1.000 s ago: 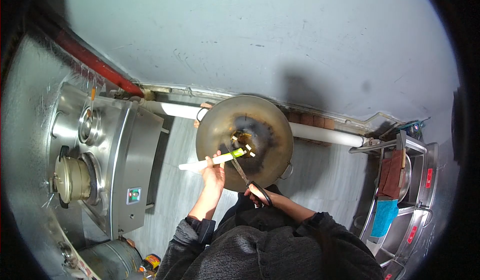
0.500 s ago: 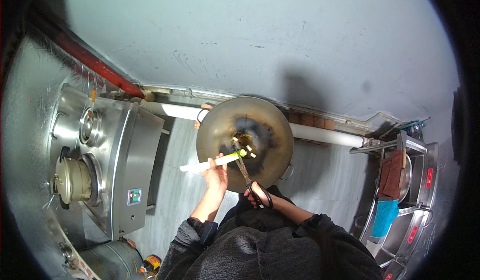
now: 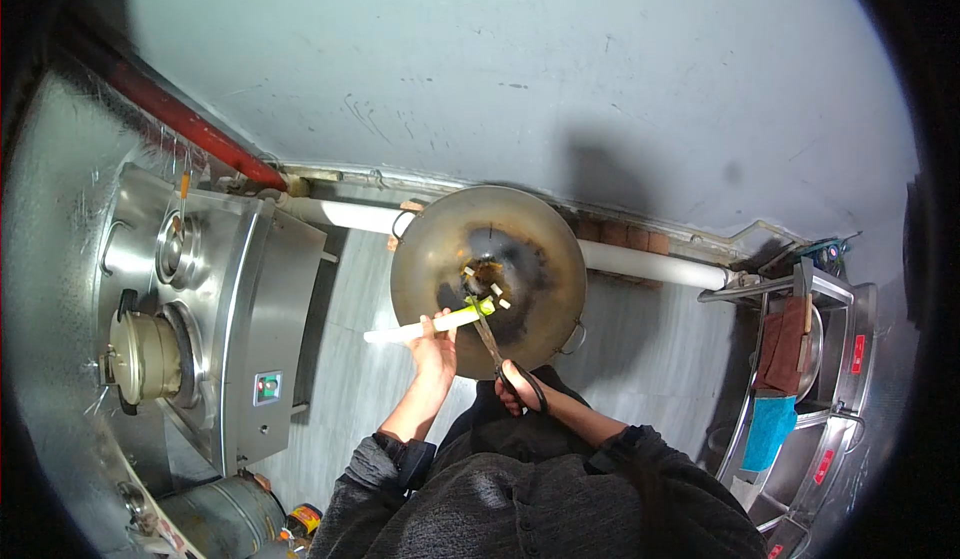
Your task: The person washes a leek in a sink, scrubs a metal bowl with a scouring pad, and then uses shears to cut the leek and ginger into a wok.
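Note:
My left hand (image 3: 434, 349) is wrapped round a long white stalk (image 3: 398, 334) with a green end, which reaches over the near part of a large wok (image 3: 420, 259). In my right hand (image 3: 518, 389) are black-handled scissors (image 3: 489, 341); their blades point up and left and meet the stalk at its green end. Several small pale pieces (image 3: 497, 290) lie near the dark middle of the wok. Whether the blades are parted at the stalk is too small to tell.
On the left stands a steel stove (image 3: 270, 329) with a lidded pot (image 3: 145, 359). A white pipe (image 3: 650, 265) runs behind the wok. To the right, a steel rack (image 3: 800, 399) holds a brown cloth (image 3: 782, 347) and a blue cloth (image 3: 769, 433). A gas cylinder (image 3: 225, 521) is at lower left.
The stalk and my left hand have shifted slightly to the right. The scissors' blades now sit more upright against the green end.

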Action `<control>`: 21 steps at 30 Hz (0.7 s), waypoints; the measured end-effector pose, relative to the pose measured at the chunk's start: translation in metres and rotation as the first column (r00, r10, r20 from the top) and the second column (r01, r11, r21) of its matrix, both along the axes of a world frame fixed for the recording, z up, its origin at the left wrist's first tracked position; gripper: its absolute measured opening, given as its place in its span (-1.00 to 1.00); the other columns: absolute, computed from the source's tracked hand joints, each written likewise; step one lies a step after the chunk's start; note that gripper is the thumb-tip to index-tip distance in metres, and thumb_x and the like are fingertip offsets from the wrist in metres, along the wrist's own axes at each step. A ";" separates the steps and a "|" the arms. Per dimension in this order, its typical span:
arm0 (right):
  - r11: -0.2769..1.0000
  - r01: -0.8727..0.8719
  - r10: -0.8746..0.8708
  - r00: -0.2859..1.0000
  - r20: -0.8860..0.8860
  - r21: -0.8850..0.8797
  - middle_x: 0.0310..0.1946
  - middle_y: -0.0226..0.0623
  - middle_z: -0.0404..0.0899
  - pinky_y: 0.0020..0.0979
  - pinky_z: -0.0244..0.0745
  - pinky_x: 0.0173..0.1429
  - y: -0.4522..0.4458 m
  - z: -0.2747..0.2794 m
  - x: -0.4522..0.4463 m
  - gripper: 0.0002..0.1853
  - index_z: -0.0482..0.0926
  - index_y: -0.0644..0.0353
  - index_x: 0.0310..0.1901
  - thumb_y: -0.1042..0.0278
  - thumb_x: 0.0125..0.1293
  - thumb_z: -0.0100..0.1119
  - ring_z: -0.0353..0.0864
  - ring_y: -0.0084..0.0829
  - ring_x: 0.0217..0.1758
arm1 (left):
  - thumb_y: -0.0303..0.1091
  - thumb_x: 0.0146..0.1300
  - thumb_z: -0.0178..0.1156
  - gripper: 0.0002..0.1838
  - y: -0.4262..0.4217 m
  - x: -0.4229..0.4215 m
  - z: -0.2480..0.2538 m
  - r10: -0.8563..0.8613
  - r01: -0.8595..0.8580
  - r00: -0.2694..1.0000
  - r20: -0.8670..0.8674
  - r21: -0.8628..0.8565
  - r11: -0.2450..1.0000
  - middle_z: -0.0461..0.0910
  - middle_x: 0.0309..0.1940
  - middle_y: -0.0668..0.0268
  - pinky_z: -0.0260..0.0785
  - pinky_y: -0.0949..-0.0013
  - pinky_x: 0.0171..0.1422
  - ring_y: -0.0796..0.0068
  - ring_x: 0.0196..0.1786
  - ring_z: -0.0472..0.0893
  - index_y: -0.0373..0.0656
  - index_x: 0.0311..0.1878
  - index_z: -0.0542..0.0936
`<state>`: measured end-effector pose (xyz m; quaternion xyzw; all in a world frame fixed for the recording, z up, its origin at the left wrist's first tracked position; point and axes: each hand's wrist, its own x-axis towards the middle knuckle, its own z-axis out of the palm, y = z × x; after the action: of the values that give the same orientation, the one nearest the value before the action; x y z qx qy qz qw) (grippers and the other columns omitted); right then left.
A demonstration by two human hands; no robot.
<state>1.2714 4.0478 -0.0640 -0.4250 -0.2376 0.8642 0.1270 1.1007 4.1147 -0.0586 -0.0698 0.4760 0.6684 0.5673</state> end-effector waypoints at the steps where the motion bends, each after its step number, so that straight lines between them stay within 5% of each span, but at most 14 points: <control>1: 1.000 0.000 0.000 1.000 0.000 -0.001 -0.72 -0.49 0.14 -0.48 0.19 -0.59 0.000 -0.001 0.000 -0.39 0.28 0.18 -0.45 -0.32 0.20 -0.40 0.14 -0.58 -0.70 | -0.34 0.27 -0.08 -0.80 -0.001 0.000 -0.001 -0.016 0.016 1.000 -0.005 0.011 1.000 0.43 -0.23 0.18 0.47 0.21 -0.08 0.26 -0.11 0.50 -0.17 -0.10 0.23; 21: 0.972 -0.120 0.038 0.931 0.362 0.205 -0.85 -0.33 0.28 -0.41 0.31 -0.70 0.004 0.021 0.017 -0.31 0.36 0.28 -0.62 -0.35 0.12 -0.21 0.34 -0.44 -0.81 | -0.30 0.28 -0.09 -0.78 0.016 -0.001 -0.011 -0.055 0.056 0.997 -0.053 0.032 0.998 0.40 -0.22 0.15 0.46 0.13 -0.06 0.19 -0.10 0.49 -0.20 -0.13 0.18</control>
<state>1.2879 4.0514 -0.0431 -0.5471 -0.3692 0.7454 0.0939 1.0996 4.1306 -0.0692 -0.0295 0.4812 0.6619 0.5740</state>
